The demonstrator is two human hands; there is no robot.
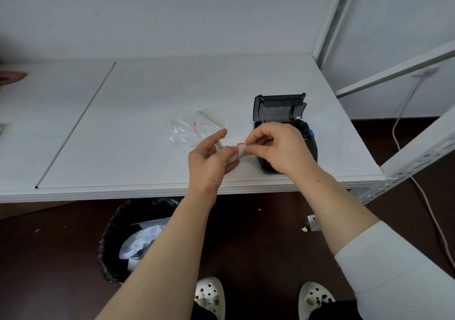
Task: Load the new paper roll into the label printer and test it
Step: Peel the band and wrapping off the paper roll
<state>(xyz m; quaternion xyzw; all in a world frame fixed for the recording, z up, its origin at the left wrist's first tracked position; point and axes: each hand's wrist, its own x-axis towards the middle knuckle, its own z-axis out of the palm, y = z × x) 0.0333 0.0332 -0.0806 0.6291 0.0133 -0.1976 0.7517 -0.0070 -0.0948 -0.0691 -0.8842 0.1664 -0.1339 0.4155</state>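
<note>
A small black label printer (280, 112) stands on the white table (147, 98) at the right, its lid tilted up and open. Just left of it, above the table's front part, my left hand (209, 157) grips a white paper roll (230, 151) of red-bordered labels. My right hand (278, 147) pinches the roll's loose end, a red-bordered label (241, 148), between thumb and forefinger. The right hand hides the printer's front and most of its paper bay.
An empty clear plastic bag (192, 127) lies on the table behind my left hand. A black-lined waste bin (133, 236) with paper scraps sits under the table edge. White metal shelf posts (416, 152) and a cable (403, 112) are at the right.
</note>
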